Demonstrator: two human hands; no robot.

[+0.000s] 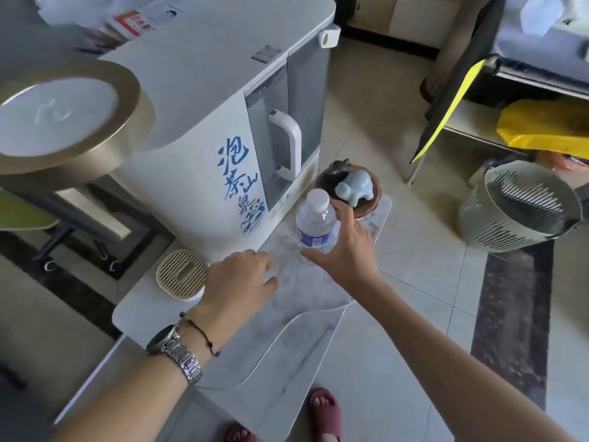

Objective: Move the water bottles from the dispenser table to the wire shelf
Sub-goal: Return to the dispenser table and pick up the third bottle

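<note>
Marble-patterned white table top (306,301), seen from above. Far left, a round slotted drip tray (181,275) lies beside the white dispenser (204,129) with blue lettering. Left hand (239,282), watch at the wrist, rests palm-down on the table, fingers loosely curled, holding nothing. Centre, one clear water bottle (315,223), white cap and blue label, stands upright before the dispenser. Right hand (347,250) is spread open around the bottle's right side, thumb below; whether it touches is uncertain. Behind, a turtle figurine (355,186) in a dark bowl.
</note>
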